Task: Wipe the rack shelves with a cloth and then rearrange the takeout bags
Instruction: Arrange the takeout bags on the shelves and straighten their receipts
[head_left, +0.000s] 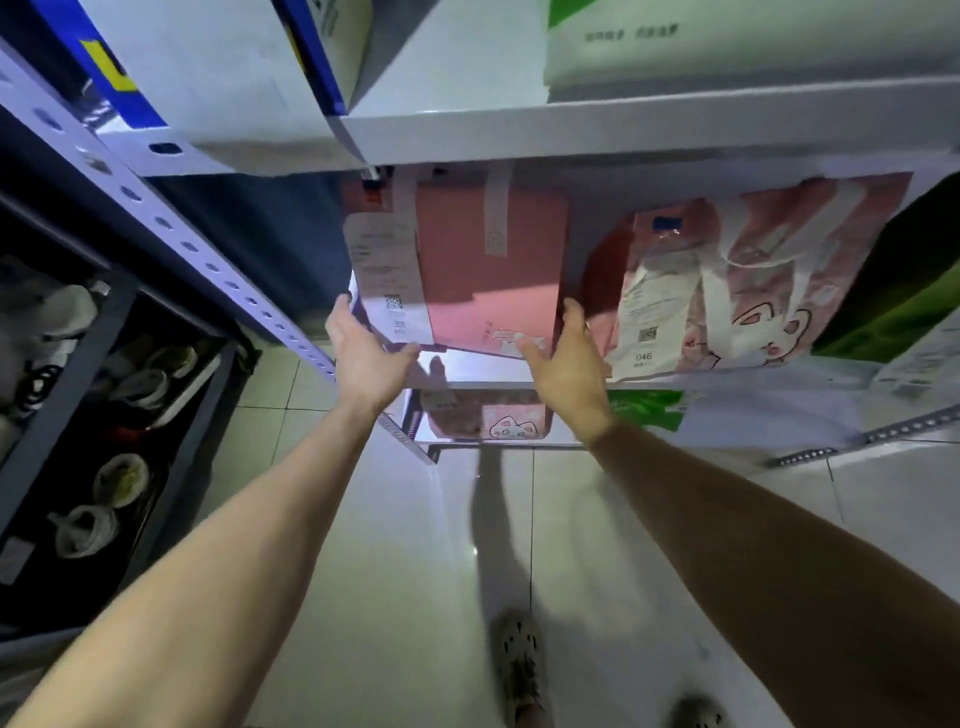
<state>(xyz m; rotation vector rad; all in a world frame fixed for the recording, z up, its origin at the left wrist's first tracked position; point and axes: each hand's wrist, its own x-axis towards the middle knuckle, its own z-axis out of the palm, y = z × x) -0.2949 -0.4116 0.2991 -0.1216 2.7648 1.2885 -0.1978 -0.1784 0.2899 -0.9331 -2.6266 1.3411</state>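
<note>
- Pink bag (483, 270): plain pink takeout bag with a white tape strip on its face, on the middle shelf (467, 370) of the rack, at the shelf's left end.
- Receipt (387, 283): white slip with a QR code on the pink bag's left side.
- Left hand (366, 353): fingers spread, palm against the pink bag's lower left corner, thumb pointing toward the bag's bottom edge. Open, pressing the bag's side.
- Right hand (569, 358): fingers spread, set flat on the pink bag's lower right corner, between that bag and the cat bag. Open; whether it touches the cat bag is unclear.
- Cat bag (748, 280): pink-and-white bag with a cartoon cat print and white handles, just right of the pink bag, same shelf; its own slip reads 046.
- Green bag (893, 306): right of the cat bag.
- Lower bag (498, 418): pink, cat-printed, on the shelf under the pink bag.
- Boxes (467, 78): white, on the shelf above the pink bag.
- Floor (415, 545): pale glossy tiles below.
</note>
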